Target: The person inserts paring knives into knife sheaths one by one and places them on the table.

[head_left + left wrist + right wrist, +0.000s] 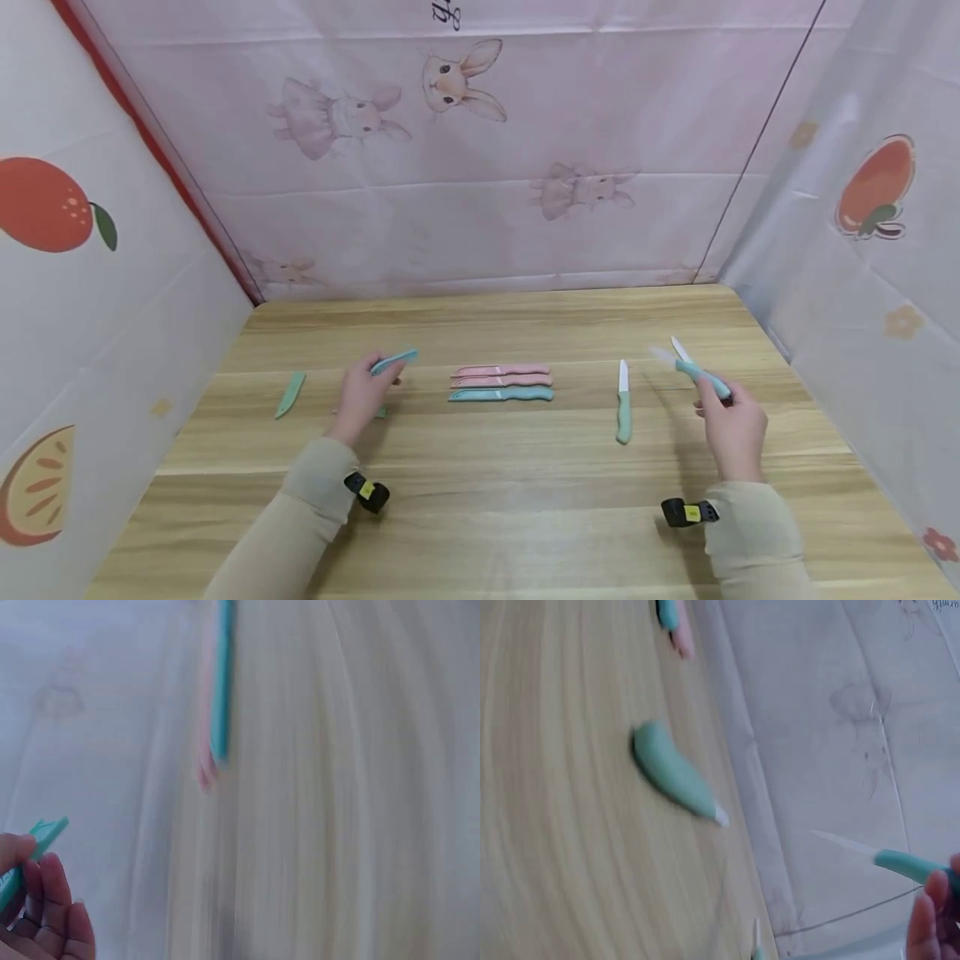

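My left hand (363, 398) pinches a blue knife sheath (393, 361) between thumb and fingers, raised above the table at left. In my right hand (731, 425) is a paring knife (701, 377), gripped by its blue handle, its pale blade pointing toward the upper left. Behind that knife lies another knife (679, 348), partly covered, its white blade showing. To the left of the right hand, a green-handled knife (624, 408) rests bare on the wood. A green sheath (291, 395) lies left of my left hand; another green piece (381, 412) is mostly hidden beneath it.
Side by side mid-table lie two pink sheathed knives (525, 369) and a blue sheathed knife (528, 393). The wooden table (487, 517) meets a pink rabbit-print curtain (465, 242) at the back, with fruit-print sheets on both sides. The wrist views are blurred.
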`<act>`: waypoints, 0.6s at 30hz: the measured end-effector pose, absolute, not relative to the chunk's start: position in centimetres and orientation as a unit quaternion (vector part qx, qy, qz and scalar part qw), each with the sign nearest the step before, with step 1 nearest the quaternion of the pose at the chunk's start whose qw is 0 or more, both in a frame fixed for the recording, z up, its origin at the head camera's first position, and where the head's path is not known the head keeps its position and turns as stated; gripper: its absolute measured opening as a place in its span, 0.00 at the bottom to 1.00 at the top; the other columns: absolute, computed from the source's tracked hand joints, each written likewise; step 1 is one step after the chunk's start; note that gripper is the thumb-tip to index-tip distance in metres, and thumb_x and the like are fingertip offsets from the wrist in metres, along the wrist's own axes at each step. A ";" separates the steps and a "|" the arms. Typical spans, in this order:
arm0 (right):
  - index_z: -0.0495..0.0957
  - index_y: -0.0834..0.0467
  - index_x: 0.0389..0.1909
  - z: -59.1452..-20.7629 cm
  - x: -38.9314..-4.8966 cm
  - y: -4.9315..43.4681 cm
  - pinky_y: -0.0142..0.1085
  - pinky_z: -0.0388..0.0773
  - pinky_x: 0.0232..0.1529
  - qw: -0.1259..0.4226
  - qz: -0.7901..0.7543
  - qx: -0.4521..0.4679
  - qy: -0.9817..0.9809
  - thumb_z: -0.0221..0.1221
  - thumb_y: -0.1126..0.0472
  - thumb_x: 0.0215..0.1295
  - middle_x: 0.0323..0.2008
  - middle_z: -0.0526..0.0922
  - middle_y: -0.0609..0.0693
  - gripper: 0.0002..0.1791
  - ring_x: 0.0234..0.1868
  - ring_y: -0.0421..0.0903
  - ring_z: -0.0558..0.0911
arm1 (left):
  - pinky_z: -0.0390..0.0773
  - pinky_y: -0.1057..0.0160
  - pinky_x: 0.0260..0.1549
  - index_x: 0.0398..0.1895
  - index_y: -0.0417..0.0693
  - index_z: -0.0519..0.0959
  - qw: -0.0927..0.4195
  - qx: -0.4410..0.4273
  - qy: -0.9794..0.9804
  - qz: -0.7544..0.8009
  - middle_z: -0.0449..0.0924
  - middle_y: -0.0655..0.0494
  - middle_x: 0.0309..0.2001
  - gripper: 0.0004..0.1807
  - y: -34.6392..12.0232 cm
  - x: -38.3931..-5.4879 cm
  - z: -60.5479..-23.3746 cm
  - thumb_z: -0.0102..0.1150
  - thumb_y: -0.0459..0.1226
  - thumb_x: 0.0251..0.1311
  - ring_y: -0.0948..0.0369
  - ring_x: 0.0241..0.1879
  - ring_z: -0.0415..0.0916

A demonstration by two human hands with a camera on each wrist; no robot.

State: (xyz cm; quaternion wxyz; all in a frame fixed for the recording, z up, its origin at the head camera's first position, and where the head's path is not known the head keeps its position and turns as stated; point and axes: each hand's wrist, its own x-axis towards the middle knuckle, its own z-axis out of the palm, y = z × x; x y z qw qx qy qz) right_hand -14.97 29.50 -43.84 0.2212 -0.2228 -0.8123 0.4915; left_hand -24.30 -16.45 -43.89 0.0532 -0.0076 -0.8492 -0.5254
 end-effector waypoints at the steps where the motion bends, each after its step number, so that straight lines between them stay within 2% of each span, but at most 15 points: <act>1: 0.78 0.64 0.48 -43.8 -15.0 29.1 0.21 0.77 0.28 0.245 0.519 -0.222 -0.788 0.54 0.49 0.67 0.26 0.81 0.47 0.22 0.25 0.34 0.79 | 0.76 0.64 0.31 0.37 0.38 0.77 0.041 0.004 -0.834 -0.551 0.80 0.41 0.35 0.13 -16.1 -23.9 -43.9 0.58 0.42 0.62 0.59 0.31 0.76; 4: 0.77 0.66 0.38 -43.7 -15.1 27.7 0.21 0.77 0.30 0.315 0.605 -0.193 -0.705 0.54 0.55 0.67 0.22 0.78 0.42 0.15 0.24 0.33 0.79 | 0.78 0.63 0.36 0.40 0.37 0.74 -0.006 0.049 -0.780 -0.624 0.77 0.46 0.35 0.14 -14.7 -22.5 -43.9 0.58 0.40 0.62 0.61 0.32 0.76; 7: 0.72 0.65 0.36 -43.7 -15.3 26.2 0.24 0.79 0.32 0.342 0.669 -0.162 -0.640 0.51 0.58 0.69 0.26 0.80 0.48 0.12 0.25 0.36 0.80 | 0.78 0.58 0.42 0.40 0.38 0.70 -0.043 0.076 -0.716 -0.693 0.74 0.51 0.34 0.10 -13.4 -21.3 -44.2 0.53 0.37 0.65 0.60 0.34 0.75; 10: 0.69 0.63 0.40 -43.8 -15.3 24.8 0.26 0.79 0.33 0.333 0.698 -0.144 -0.618 0.47 0.57 0.72 0.31 0.81 0.51 0.12 0.25 0.38 0.80 | 0.78 0.59 0.44 0.37 0.38 0.67 -0.062 0.079 -0.662 -0.743 0.76 0.49 0.37 0.05 -12.2 -20.2 -44.4 0.49 0.33 0.66 0.58 0.39 0.78; 13: 0.65 0.62 0.43 -44.1 -15.3 23.3 0.27 0.80 0.32 0.313 0.726 -0.130 -0.599 0.44 0.57 0.73 0.33 0.82 0.54 0.11 0.25 0.39 0.80 | 0.79 0.62 0.43 0.34 0.38 0.66 -0.066 0.075 -0.628 -0.772 0.79 0.47 0.39 0.04 -11.2 -19.2 -44.7 0.49 0.29 0.64 0.56 0.42 0.80; 15: 0.63 0.62 0.42 -44.4 -15.3 22.4 0.27 0.80 0.30 0.305 0.752 -0.113 -0.573 0.44 0.59 0.73 0.33 0.83 0.55 0.09 0.24 0.40 0.81 | 0.80 0.64 0.38 0.33 0.37 0.65 -0.062 0.074 -0.610 -0.786 0.81 0.45 0.37 0.05 -10.6 -18.7 -44.9 0.51 0.28 0.63 0.55 0.40 0.81; 18: 0.60 0.61 0.42 -44.6 -15.4 20.9 0.27 0.80 0.28 0.283 0.775 -0.108 -0.555 0.43 0.61 0.73 0.31 0.84 0.54 0.07 0.23 0.40 0.81 | 0.81 0.68 0.33 0.39 0.35 0.68 -0.067 0.080 -0.595 -0.797 0.82 0.44 0.37 0.07 -9.8 -17.8 -45.0 0.53 0.30 0.63 0.58 0.37 0.82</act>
